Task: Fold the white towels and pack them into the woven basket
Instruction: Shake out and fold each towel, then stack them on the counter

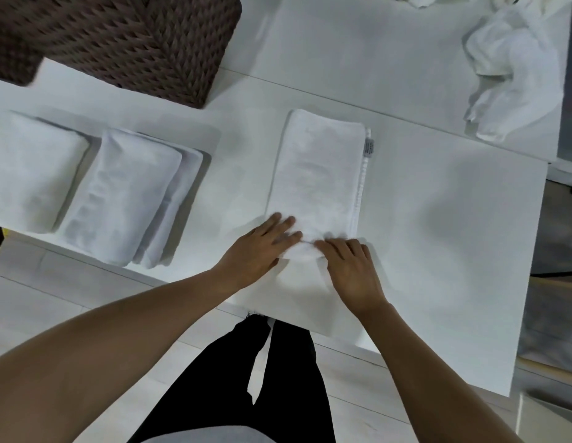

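Both hands [305, 254] press towel [320, 174] on white table [438, 219], pale floor [54, 289].

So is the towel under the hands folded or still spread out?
Folded: the towel lies as a narrow strip, both hands at its near end.

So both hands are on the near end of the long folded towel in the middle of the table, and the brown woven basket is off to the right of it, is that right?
Not quite. The head view shows the woven basket at the far left of the table, not to the right. The rest holds: the left hand and right hand are on the near end of the long folded towel.
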A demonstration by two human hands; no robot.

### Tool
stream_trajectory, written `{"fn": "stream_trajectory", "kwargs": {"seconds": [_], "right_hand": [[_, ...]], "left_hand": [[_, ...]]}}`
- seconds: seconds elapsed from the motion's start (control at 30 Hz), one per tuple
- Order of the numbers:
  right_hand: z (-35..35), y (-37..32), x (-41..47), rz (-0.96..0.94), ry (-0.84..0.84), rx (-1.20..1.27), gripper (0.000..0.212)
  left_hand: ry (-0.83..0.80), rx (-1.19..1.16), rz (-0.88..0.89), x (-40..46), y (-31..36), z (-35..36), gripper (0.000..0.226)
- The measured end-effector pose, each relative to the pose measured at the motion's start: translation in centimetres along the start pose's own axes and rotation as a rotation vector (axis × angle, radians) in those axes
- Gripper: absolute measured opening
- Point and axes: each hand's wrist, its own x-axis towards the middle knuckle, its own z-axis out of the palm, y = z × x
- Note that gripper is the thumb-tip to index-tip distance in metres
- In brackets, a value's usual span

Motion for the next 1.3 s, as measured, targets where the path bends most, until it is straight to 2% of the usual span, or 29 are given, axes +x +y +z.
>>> {"fn": "stream_trajectory", "kwargs": {"seconds": [0.1,0.2,0.27,0.37,0.43,0.47,0.57,0.63,0.73,0.8,0.9,0.93,1.03,1.17,1.27,1.3], "right_hand": [[-1.2,-0.8,0.7,0.165,-0.017,0.203,0.045],[-2.8,-1.4,0.8,0.266,0.022,0.361,0.034],[-3.9,-2.2,0.8,0.410,0.052,0.517,0.029],[-5.9,-4.1,1.2,0.721,0.102,0.863,0.022],[-7.0,-4.4,1.2,0.736,0.160,1.034,0.025],[-7.5,-4.3,1.2,0.718,0.135,1.102,0.032],[-7.7,-2.9,0.5,0.668,-0.145,1.086,0.063],[-7.4,-2.2,0.1,0.653,-0.246,1.011,0.058],[-7.3,-2.1,0.7,0.662,-0.153,1.012,0.026],[-7.2,-2.1,1.8,0.672,-0.081,1.033,0.023],[-6.1,-2.2,3.7,0.703,0.029,1.008,0.022],[-5.6,-2.2,4.3,0.716,0.058,0.997,0.024],[-3.7,-1.7,5.8,0.758,0.094,0.912,0.030],[-2.0,-1.1,7.6,0.783,0.100,0.769,0.031],[-1.6,-1.0,8.6,0.792,0.130,0.694,0.025],[-1.6,-1.0,8.8,0.792,0.132,0.672,0.023]], "left_hand": [[0.088,-0.207,-0.063,0.0,0.1,-0.8,0.061],[0.019,-0.365,-0.091,-0.8,0.2,-2.2,0.071],[-0.007,-0.448,-0.160,-1.5,0.5,-2.8,0.067],[0.167,-0.706,-0.399,-2.1,0.9,-3.6,0.035],[0.226,-0.886,-0.536,-2.1,0.5,-4.1,0.018],[0.220,-0.923,-0.561,-2.0,0.4,-4.3,0.016],[0.177,-0.959,-0.601,-2.2,0.2,-4.8,0.030],[0.172,-1.011,-0.646,-2.1,0.1,-5.1,0.035],[0.206,-1.082,-0.714,-1.5,-0.1,-5.8,0.046],[0.268,-1.175,-0.765,-0.7,-0.2,-6.4,0.040],[0.315,-1.340,-0.831,0.6,-0.4,-7.4,0.017],[0.319,-1.355,-0.827,1.0,-0.8,-7.4,0.027],[0.310,-1.147,-0.777,1.9,-1.7,-6.6,0.053],[0.401,-0.823,-0.706,3.3,-1.6,-5.8,0.054],[0.416,-0.199,-0.462,3.7,-1.4,-4.3,0.050],[0.407,-0.078,-0.359,3.7,-1.2,-3.8,0.048]]}}
